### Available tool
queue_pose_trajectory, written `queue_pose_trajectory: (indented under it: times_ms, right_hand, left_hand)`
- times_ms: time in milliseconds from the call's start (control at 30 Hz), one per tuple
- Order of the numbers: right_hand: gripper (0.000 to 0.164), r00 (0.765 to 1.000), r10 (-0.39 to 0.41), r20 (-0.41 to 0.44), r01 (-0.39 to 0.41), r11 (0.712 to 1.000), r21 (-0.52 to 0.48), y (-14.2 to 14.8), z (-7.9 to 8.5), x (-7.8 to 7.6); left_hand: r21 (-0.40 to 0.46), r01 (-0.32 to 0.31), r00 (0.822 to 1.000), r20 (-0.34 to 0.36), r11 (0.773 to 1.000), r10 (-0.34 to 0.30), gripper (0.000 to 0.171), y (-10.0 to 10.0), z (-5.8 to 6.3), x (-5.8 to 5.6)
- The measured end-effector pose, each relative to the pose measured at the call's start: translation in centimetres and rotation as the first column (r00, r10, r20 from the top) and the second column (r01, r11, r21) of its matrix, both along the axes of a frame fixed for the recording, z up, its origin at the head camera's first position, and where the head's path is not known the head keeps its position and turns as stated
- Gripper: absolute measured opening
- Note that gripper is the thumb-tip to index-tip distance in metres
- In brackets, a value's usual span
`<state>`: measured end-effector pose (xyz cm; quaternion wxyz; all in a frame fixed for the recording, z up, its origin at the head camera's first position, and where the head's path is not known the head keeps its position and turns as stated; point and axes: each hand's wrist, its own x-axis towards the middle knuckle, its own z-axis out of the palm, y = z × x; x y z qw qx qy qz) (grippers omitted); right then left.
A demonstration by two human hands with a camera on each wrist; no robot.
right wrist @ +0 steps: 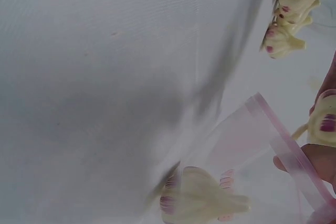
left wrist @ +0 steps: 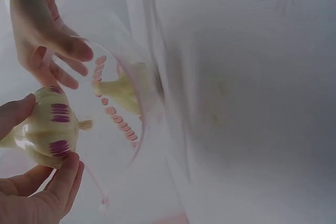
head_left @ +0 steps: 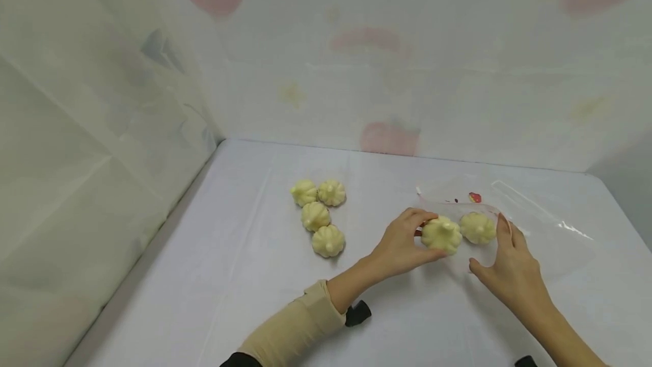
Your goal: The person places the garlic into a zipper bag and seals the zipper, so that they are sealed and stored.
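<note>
My left hand (head_left: 402,247) holds a pale garlic bulb (head_left: 442,237) between thumb and fingers, just left of a clear plastic bag (head_left: 545,225). Purple streaks mark the held bulb, and its short root tuft shows in the left wrist view. Another garlic bulb (head_left: 477,228) lies inside the bag, visible through the plastic. At the bag's mouth is my right hand (head_left: 514,273), thumb and fingers spread wide apart, fingertips right at the rim. The bag's pink seal strip (right wrist: 286,137) runs beside the hands in the right wrist view.
Several more garlic bulbs (head_left: 328,240) sit in a cluster left of my left hand on the white-covered table (head_left: 244,276). Patterned cloth (head_left: 458,101) hangs behind the table, and another cloth (head_left: 102,186) stands along its left side.
</note>
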<state>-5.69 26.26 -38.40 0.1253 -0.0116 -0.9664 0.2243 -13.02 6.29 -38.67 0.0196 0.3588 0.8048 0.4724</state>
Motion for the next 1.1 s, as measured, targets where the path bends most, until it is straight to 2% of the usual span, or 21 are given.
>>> queue_pose_trajectory:
  times_ms: [167, 400, 533, 667, 833, 933, 1100]
  right_hand:
    - [0.100, 1.000, 0.005, 0.003, -0.005, 1.000, 0.001, 0.0, 0.0, 0.0]
    - [0.099, 1.000, 0.007, 0.015, -0.007, 1.000, -0.002, -0.2, 0.3, 0.0]
    - [0.098, 0.999, 0.007, 0.037, -0.007, 1.000, -0.003, -0.2, 0.4, 0.0]
    - [0.097, 1.000, 0.013, 0.005, -0.013, 1.000, 0.006, -0.3, 0.3, 0.0]
    - [0.096, 1.000, 0.023, -0.010, -0.022, 1.000, 0.010, -0.4, 0.4, -0.1]
    - [0.095, 0.999, 0.031, -0.030, -0.030, 0.999, 0.011, -0.5, 0.5, 0.0]
    - [0.094, 0.998, 0.037, -0.054, -0.036, 0.999, 0.015, -0.5, 0.6, 0.2]
  left_hand:
    - [-0.044, -0.016, 0.999, 0.042, 0.999, 0.018, 0.056, 0.9, -0.2, 0.0]
    - [-0.077, -0.053, 0.998, 0.011, 0.996, 0.054, 0.056, 1.6, -0.4, 0.0]
    - [-0.092, -0.072, 0.996, 0.039, 0.993, 0.076, 0.056, 2.1, -0.4, 0.0]
    - [-0.130, -0.083, 0.993, 0.067, 0.988, 0.093, 0.057, 2.7, -0.3, 0.0]
    - [-0.192, -0.088, 0.994, 0.046, 0.978, 0.098, 0.057, 3.3, -0.5, -0.1]
    - [-0.184, -0.087, 0.994, 0.049, 0.979, 0.098, 0.058, 3.6, -0.6, 0.0]
    - [-0.112, -0.091, 0.990, 0.093, 0.990, 0.102, 0.056, 3.8, -0.8, 0.2]
